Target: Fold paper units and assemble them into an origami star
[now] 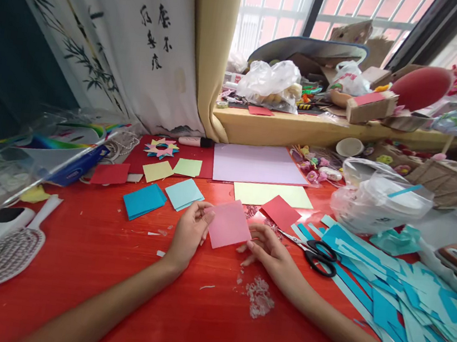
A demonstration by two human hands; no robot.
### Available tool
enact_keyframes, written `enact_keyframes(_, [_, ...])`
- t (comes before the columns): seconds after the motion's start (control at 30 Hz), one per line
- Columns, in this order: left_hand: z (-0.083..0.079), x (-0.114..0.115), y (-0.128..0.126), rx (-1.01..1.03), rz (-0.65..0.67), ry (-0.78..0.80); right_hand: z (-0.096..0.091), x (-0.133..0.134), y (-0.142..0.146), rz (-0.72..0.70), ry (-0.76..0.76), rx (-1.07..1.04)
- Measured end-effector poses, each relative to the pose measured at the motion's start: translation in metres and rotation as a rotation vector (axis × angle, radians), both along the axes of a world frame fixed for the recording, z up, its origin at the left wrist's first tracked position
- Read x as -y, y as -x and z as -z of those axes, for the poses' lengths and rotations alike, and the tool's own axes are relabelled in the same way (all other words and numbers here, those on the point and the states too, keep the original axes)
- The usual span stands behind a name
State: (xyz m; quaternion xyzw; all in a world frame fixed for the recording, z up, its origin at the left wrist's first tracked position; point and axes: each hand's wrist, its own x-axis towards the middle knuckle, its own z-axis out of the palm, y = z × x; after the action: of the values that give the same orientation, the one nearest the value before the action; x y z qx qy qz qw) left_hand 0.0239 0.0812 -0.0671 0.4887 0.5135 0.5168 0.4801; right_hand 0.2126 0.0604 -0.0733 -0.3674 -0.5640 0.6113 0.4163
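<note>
- Paper is the main material we see: thin, matte, cut into flat squares and strips on a glossy red table (111, 290).
- Near the middle of the table, a little toward its far edge, we see a pink paper square (229, 224), pale and slightly see-through, smooth and uncreased, lying tilted like a diamond.
- The left hand (187, 236) pinches the square's left edge, fingers curled over it with the thumb behind.
- The right hand (269, 252) lies loose on the table, fingers spread, their tips touching the sheet's lower right edge; we see it gripping nothing.
- Just beside the right hand lie black-handled scissors (316, 254) with metal blades, shut as far as we can tell.
- Toward the right edge we find a heap of blue strips (397, 294), long and narrow, overlapping; the frame cuts off the heap.
- Beyond the hands sit a red square (281, 212), a yellow-green sheet (271, 194) and a larger lilac sheet (257, 163). The lilac sheet reaches the far edge.
- Left of these lie a dark blue stack (144, 201) and a light blue stack (184, 194), both neatly squared.
- A folded paper star (161, 148), many-pointed and multicoloured, sits near the far edge.
- At the left edge a hairbrush (11, 254) with a white handle lies partly cut off.
- A crumpled clear plastic bag (375, 204) by the far right corner hides its contents from us.
- Small white scraps in front of the right hand are too fine for us to identify.
</note>
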Motion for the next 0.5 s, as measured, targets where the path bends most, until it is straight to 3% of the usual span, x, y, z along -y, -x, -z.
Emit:
enact_keyframes(0.13, [0.0023,-0.0076,0.0068,0.056,-0.030,-0.009,0.0003,-0.0002,-0.0002,0.068,0.002,-0.009])
enact_keyframes(0.3, [0.0029,-0.0076,0.0077,0.020,0.000,-0.026,0.0010,-0.0013,-0.0005,0.024,0.042,-0.033])
enact_keyframes(0.4, [0.0027,-0.0046,0.0050,-0.104,0.049,-0.022,0.0003,-0.0014,-0.0010,-0.008,0.050,-0.039])
enact_keyframes(0.5, [0.0016,-0.0018,0.0025,-0.369,0.036,-0.065,-0.0003,-0.0011,-0.0013,-0.016,0.043,-0.016])
